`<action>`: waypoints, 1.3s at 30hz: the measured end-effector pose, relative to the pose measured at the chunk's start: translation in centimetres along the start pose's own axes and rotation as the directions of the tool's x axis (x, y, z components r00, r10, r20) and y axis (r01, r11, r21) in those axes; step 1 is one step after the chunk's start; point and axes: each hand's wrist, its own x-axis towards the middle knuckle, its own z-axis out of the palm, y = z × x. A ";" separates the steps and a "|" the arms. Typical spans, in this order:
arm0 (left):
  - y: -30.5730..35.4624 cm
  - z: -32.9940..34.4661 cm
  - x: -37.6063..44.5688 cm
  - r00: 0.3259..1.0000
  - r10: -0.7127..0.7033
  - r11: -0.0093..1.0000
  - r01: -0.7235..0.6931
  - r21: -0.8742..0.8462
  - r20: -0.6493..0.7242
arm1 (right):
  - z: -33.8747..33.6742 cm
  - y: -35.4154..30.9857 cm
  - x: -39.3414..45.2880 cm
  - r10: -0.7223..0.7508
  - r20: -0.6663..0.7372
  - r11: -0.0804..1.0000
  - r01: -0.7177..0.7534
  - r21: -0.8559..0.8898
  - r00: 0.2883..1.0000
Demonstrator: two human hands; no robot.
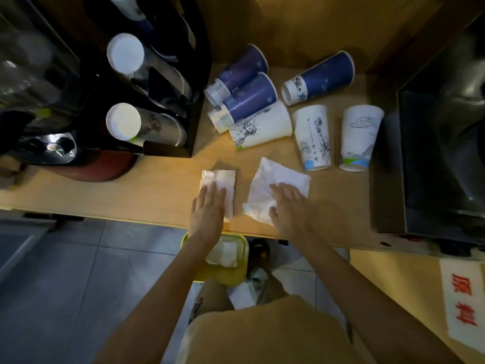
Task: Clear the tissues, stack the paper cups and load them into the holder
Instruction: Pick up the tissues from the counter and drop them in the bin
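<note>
Your left hand (pixel 208 207) lies flat, grip spread, fingers pressed on the folded tissue (pixel 219 181) on the counter (pixel 131 190). Your right hand (pixel 288 206) also rests with grip spread, palm down on the crumpled tissue (pixel 273 179) just beside the first. Beyond both grips, six paper cups lie on their sides: three blue cups (pixel 249 82), three white cups (pixel 312 137). Far left of the left grip stands the black cup holder (pixel 194 122), stacks already in it. Below the counter edge, under your left wrist, sits a yellow bin (pixel 231 274) holding tissue.
</note>
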 end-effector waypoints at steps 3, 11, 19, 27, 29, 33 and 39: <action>-1.1 0.4 -1.1 1.000 -0.002 0.999 0.001 -0.036 -0.029 | 0.3 -0.3 -0.2 -0.007 -0.042 0.998 0.004 -0.061 0.999; -4.0 0.2 -5.5 0.982 -0.001 1.000 0.000 -0.009 -0.191 | 2.9 -4.3 -3.2 0.015 0.049 0.998 -0.018 0.063 0.999; -9.1 5.0 -11.9 0.971 -0.241 0.918 0.229 -0.324 0.003 | 8.5 -8.9 -8.7 0.002 0.111 0.916 -0.047 0.398 0.994; -14.3 14.8 -13.2 0.947 -0.278 0.875 0.319 -0.365 0.162 | 18.6 -7.4 -10.6 0.184 0.350 0.839 -0.332 0.431 0.919; -15.3 17.8 -12.2 0.938 -0.295 0.862 0.344 -0.371 0.185 | 21.8 -6.9 -9.9 0.230 0.408 0.811 -0.405 0.422 0.884; -16.6 24.4 -9.2 0.907 -0.361 0.796 0.420 -0.436 0.215 | 28.9 -5.8 -8.5 0.242 0.470 0.787 -0.455 0.417 0.849; -18.6 33.2 -3.6 0.906 -0.265 0.811 0.394 -0.432 0.329 | 40.5 -2.9 -5.1 0.173 0.530 0.855 -0.394 0.339 0.830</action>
